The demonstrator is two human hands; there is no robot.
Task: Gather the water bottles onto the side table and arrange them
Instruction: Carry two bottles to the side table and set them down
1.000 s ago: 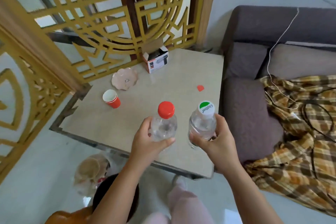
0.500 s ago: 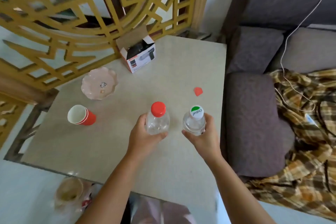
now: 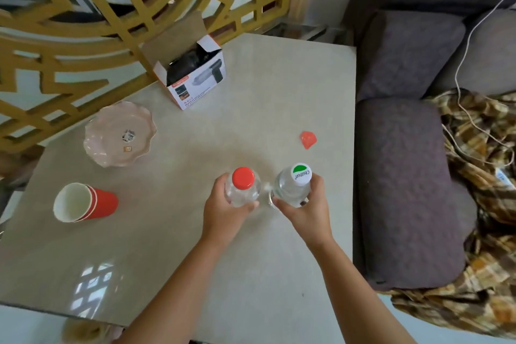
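Two clear water bottles stand upright side by side over the middle of the beige side table [image 3: 195,254]. The red-capped bottle [image 3: 243,184] is gripped by my left hand [image 3: 226,211] from the near left side. The bottle with a white and green cap [image 3: 296,184] is gripped by my right hand [image 3: 307,208] from the near right side. The bottles nearly touch each other. Whether their bases rest on the tabletop is hidden by my hands.
A stack of red paper cups [image 3: 83,202] lies on its side at the left. A pink scalloped dish [image 3: 120,134] and an open cardboard box [image 3: 192,75] sit farther back. A small red piece [image 3: 308,139] lies near the right edge. A purple sofa [image 3: 405,176] borders the table's right side.
Both hands have carried the bottles forward from the table's near edge to its middle and lower toward the top. My view has moved in over the table.
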